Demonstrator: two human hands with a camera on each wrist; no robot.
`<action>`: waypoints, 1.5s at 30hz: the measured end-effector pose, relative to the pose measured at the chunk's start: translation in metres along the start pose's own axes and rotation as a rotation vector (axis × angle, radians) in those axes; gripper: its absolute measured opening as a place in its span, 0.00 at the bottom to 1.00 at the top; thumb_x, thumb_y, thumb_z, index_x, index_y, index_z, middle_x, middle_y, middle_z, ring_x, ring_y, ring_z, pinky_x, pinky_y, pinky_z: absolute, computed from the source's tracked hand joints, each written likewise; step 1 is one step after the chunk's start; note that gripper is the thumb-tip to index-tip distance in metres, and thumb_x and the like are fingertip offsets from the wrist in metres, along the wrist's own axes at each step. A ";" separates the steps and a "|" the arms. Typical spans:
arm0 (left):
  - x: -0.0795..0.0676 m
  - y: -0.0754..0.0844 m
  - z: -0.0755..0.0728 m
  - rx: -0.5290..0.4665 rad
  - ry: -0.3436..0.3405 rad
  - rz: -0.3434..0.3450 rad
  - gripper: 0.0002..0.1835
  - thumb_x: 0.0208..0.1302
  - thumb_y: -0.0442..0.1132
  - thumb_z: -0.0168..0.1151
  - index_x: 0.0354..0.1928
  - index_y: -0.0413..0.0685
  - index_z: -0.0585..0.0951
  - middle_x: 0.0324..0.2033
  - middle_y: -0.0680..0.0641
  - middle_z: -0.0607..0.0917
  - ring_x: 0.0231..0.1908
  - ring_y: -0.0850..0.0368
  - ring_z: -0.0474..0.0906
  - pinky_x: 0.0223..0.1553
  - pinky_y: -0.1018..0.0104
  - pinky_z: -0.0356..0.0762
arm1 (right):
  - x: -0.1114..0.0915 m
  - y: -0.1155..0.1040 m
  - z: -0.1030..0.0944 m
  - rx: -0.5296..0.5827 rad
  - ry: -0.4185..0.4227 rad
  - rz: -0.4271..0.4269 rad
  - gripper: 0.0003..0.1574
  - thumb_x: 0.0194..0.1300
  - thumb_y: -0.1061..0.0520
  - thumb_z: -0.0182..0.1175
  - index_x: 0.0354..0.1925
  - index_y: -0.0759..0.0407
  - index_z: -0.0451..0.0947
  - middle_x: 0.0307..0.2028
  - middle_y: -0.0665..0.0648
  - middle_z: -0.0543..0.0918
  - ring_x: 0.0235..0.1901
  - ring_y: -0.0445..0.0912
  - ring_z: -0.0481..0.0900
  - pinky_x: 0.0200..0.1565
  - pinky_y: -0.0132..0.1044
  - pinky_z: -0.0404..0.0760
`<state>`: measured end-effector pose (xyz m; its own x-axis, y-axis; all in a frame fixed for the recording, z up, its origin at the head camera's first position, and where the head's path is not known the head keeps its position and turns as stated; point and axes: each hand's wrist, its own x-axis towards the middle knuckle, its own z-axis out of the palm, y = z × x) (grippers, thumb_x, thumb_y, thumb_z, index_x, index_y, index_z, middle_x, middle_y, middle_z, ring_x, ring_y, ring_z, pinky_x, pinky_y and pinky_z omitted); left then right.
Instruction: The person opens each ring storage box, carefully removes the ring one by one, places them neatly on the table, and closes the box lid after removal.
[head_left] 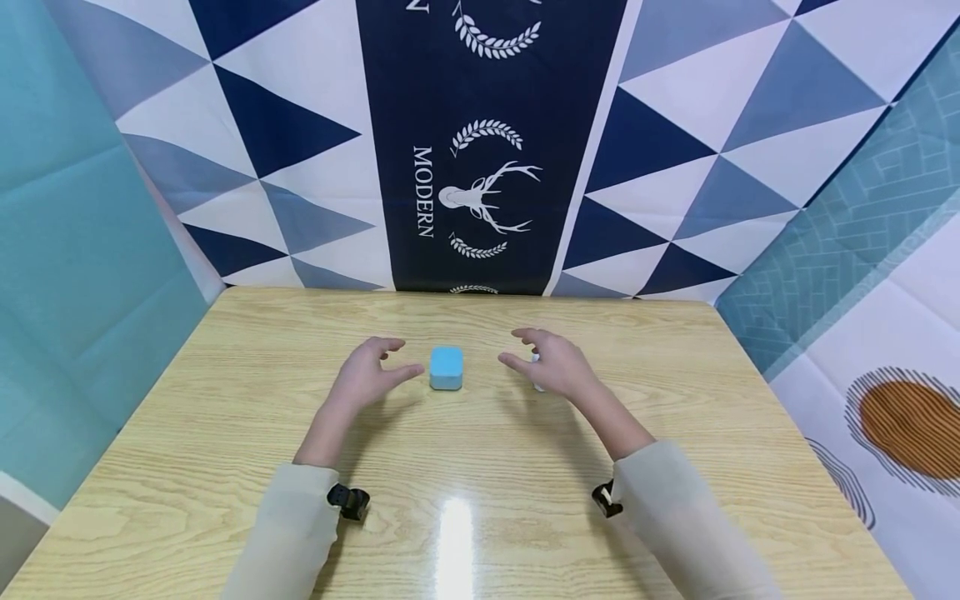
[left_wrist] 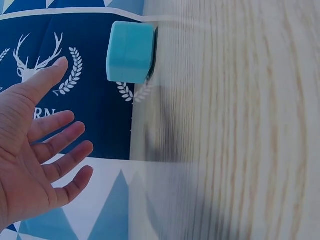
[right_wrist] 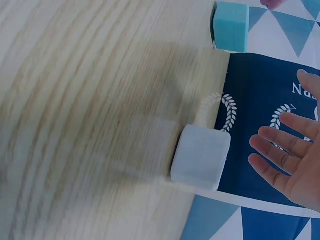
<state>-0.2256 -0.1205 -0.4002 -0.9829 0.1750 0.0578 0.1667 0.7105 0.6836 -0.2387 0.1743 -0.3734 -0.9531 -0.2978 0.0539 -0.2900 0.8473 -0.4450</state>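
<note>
A light-blue block with rounded edges (head_left: 446, 368) sits on the wooden table near its far side. To its left hovers my left hand (head_left: 369, 371), fingers spread and loosely bent, thumb toward the block but apart from it. In the left wrist view the palm (left_wrist: 25, 150) holds nothing. A white rounded block (right_wrist: 201, 157) stands on the table to the right of the blue one; in the head view my right hand (head_left: 555, 364) covers most of it. The right wrist view shows the relaxed fingers of that hand (right_wrist: 295, 155) apart from the white block.
The wooden table (head_left: 465, 450) ends at a patterned cloth (head_left: 472, 108) hanging behind it. A teal cloth (head_left: 82, 208) hangs on the left, and a white patterned cloth (head_left: 885, 333) lies to the right. Both wrists wear small black cameras (head_left: 348, 502).
</note>
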 end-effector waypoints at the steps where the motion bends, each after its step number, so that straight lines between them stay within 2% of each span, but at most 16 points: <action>1: 0.000 0.000 0.001 -0.003 -0.003 -0.002 0.35 0.57 0.56 0.64 0.60 0.41 0.73 0.59 0.40 0.75 0.57 0.40 0.72 0.54 0.49 0.71 | 0.000 0.000 0.001 0.001 -0.001 -0.005 0.39 0.61 0.34 0.54 0.61 0.56 0.71 0.54 0.63 0.79 0.48 0.56 0.80 0.48 0.51 0.76; 20: 0.001 0.005 0.016 -0.046 -0.046 -0.041 0.34 0.55 0.54 0.66 0.60 0.41 0.73 0.58 0.40 0.75 0.57 0.41 0.71 0.54 0.49 0.71 | 0.007 -0.011 0.023 0.024 -0.033 -0.036 0.38 0.60 0.36 0.58 0.61 0.56 0.71 0.54 0.63 0.80 0.48 0.56 0.81 0.47 0.49 0.78; 35: 0.005 0.002 0.030 -0.024 -0.049 -0.048 0.34 0.54 0.54 0.67 0.59 0.41 0.75 0.55 0.40 0.78 0.54 0.41 0.74 0.51 0.50 0.74 | 0.014 -0.016 0.041 0.040 -0.057 -0.041 0.38 0.59 0.37 0.60 0.61 0.56 0.71 0.54 0.61 0.80 0.48 0.54 0.80 0.45 0.48 0.79; 45: 0.007 0.003 0.037 -0.024 -0.060 -0.090 0.34 0.54 0.53 0.68 0.59 0.43 0.74 0.54 0.42 0.80 0.52 0.44 0.77 0.50 0.51 0.75 | 0.018 -0.017 0.053 0.072 -0.054 -0.032 0.37 0.58 0.39 0.62 0.60 0.56 0.72 0.53 0.61 0.80 0.47 0.54 0.81 0.46 0.47 0.79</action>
<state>-0.2288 -0.0917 -0.4249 -0.9872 0.1519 -0.0479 0.0750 0.7088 0.7014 -0.2467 0.1311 -0.4123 -0.9370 -0.3488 0.0220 -0.3111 0.8036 -0.5073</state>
